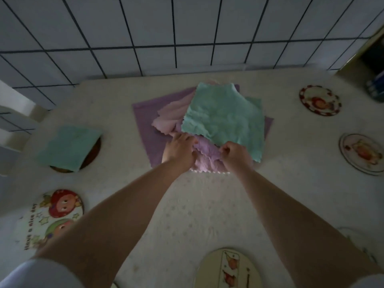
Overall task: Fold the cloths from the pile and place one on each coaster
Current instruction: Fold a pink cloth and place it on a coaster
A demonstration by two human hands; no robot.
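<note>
A: While both hands are on the lilac cloth [204, 151] at the near edge of the pile [199, 121], how will it handle?

B: Soft, light and limp, I'd judge. The right hand [235, 155] pinches its scalloped edge; the left hand [179, 151] lies on it, fingers bent, though I cannot tell if it grips. Take it by the corners, or it will sag.

A: And the coasters?

B: One teal cloth [69, 147] already lies folded on a brown coaster [94, 153] at the left. A cartoon coaster [43, 220] reads "Have a nice day".
</note>
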